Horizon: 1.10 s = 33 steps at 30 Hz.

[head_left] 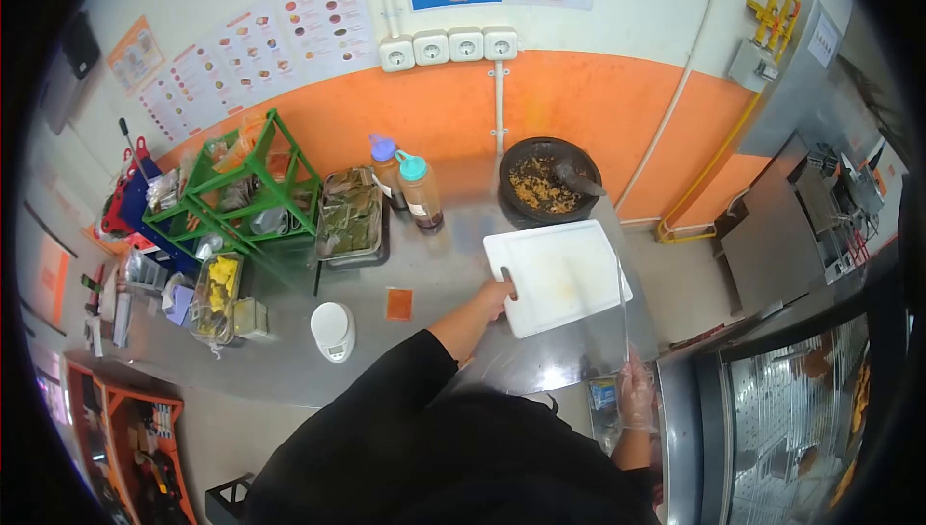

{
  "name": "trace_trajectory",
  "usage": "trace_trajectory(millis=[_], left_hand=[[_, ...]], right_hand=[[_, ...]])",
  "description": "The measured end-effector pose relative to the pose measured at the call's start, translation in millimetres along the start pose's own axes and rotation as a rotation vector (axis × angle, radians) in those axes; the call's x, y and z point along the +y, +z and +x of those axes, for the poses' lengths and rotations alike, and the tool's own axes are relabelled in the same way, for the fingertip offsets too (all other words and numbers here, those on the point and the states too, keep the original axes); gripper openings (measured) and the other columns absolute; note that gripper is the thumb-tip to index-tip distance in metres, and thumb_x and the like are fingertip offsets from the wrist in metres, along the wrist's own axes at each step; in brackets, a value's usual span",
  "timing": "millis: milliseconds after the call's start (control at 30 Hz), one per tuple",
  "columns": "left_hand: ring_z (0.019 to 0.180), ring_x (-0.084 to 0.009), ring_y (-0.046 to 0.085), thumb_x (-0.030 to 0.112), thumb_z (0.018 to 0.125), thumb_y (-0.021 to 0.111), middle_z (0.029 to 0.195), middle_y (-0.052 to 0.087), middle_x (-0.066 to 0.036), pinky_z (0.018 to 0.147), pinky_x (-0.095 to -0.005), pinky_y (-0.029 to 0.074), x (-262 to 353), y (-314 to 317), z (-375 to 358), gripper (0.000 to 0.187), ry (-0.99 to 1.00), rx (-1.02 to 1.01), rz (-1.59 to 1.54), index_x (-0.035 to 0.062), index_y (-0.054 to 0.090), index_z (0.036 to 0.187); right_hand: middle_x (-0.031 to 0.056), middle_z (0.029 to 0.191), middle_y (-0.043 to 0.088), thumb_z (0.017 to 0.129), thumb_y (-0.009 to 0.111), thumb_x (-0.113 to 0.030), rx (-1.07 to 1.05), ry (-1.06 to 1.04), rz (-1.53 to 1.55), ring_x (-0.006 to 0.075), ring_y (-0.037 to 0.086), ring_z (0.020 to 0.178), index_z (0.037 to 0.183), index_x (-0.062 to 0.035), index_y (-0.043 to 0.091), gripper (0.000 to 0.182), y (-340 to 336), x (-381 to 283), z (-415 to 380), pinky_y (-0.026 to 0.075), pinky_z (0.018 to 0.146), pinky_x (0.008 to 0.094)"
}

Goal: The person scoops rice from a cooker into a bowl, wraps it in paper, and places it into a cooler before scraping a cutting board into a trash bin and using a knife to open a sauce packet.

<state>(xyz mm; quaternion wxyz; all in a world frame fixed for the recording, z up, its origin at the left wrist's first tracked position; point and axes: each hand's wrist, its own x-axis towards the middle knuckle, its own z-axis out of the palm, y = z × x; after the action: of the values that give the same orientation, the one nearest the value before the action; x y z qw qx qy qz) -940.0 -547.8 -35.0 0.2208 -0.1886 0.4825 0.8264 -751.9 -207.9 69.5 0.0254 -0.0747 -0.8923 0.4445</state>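
A white cutting board (558, 279) lies on the steel table, its handle slot facing me. My left hand (496, 299) is closed around the board's left edge by that slot. My right hand (636, 392), in a clear plastic glove, is closed low at the table's right edge. From it a long, thin-bladed knife (623, 305) points up and away, overlapping the board's right edge in this view. Behind the board stands a dark stone mortar (509, 199) with crumbly brown food (542, 186) and a pestle (577, 179) inside.
Left of the board are an orange-red packet (398, 304), a white kitchen scale (334, 330) and two squeeze bottles (421, 199). Farther left stand a tray of leaf-wrapped food (350, 216) and a green rack (253, 173). A glass-fronted cabinet (781, 419) stands at right.
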Motion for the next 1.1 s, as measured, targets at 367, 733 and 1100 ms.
trace_trajectory(millis=[367, 733, 1100], left_hand=[[0.098, -0.0295, 0.065, 0.01, 0.085, 0.058, 0.112, 0.065, -0.018, 0.085, -0.0398, 0.052, 9, 3, -24, 0.052, 0.275, 0.316, 0.275, -0.0021, 0.048, 0.135], [0.121, -0.0281, 0.054, 0.005, 0.086, 0.06, 0.129, 0.056, -0.017, 0.101, -0.0396, 0.045, 31, -88, -204, 0.065, 0.792, 0.616, 0.75, 0.0053, 0.039, 0.147], [0.102, -0.0303, 0.062, 0.011, 0.086, 0.065, 0.116, 0.063, -0.013, 0.09, -0.0407, 0.051, -39, -119, -255, 0.034, 0.307, 0.815, 0.823, 0.0068, 0.061, 0.119]], right_hand=[[0.0246, 0.125, 0.063, 0.102, 0.05, -0.023, -0.248, -0.019, -0.191, 0.0396, 0.064, 0.112, 0.143, -0.0145, 0.052, 0.042, 13, -27, 43, 0.05, 0.094, 0.0428], [0.0204, 0.103, 0.067, 0.094, 0.059, -0.024, -0.282, -0.53, -0.445, 0.042, 0.066, 0.091, 0.148, -0.0215, 0.042, 0.057, 116, -53, 139, 0.053, 0.079, 0.0511], [0.0163, 0.111, 0.059, 0.096, 0.056, -0.021, -0.309, -0.425, -0.812, 0.0362, 0.064, 0.094, 0.151, -0.0216, 0.04, 0.057, 143, -63, 160, 0.054, 0.083, 0.0469]])
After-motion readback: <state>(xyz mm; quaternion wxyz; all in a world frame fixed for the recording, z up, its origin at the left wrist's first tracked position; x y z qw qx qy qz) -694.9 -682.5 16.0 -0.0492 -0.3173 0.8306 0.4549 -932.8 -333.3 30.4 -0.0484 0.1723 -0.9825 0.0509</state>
